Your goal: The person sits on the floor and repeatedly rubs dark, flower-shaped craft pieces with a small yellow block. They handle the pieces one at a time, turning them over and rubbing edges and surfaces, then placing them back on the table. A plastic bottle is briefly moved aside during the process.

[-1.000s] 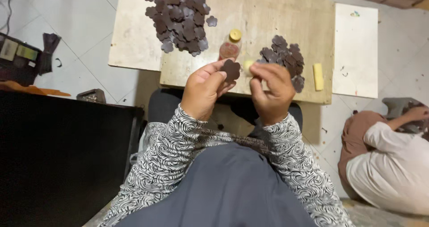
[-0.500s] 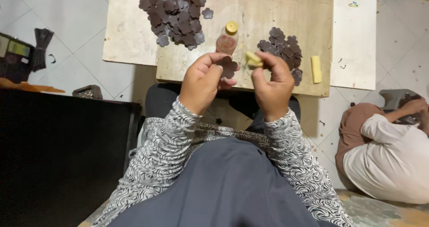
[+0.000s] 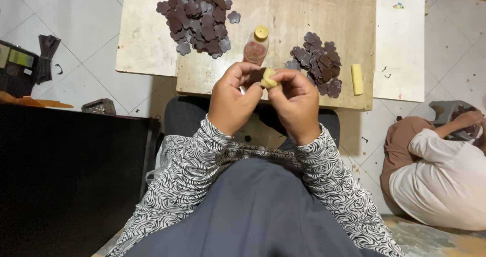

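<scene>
**A:** Where are the two hands?

**B:** Both are raised close together in front of the person's lap, above the near edge of a low wooden counter [image 3: 304, 14]. The left hand [image 3: 234, 101] pinches a dark brown flower-shaped piece [image 3: 255, 76] between thumb and fingers. The right hand [image 3: 295, 104] grips a small yellow sponge block [image 3: 269, 78], which is pressed against that piece.

**A:** So neither hand is loose?

**B:** Correct, both are closed around what they hold, and the held things touch each other.

**A:** What lies on the counter?

**B:** Just beyond the hands stands a small bottle with a yellow cap [image 3: 256, 46] and reddish contents. To its right is a small heap of brown flower pieces [image 3: 318, 59], and farther right a yellow stick-shaped block [image 3: 357, 79] near the counter's edge. At the far left sits a bigger heap of the same flower pieces [image 3: 195, 15], spreading onto a pale board [image 3: 139, 39]. Another white board [image 3: 400, 44] lies to the right.

**A:** Anything else around?

**B:** The person wears black-and-white patterned sleeves [image 3: 192, 176]. The floor is pale tile [image 3: 61, 14]. At the right edge another person [image 3: 435, 176] sits on the floor in a light top.
</scene>
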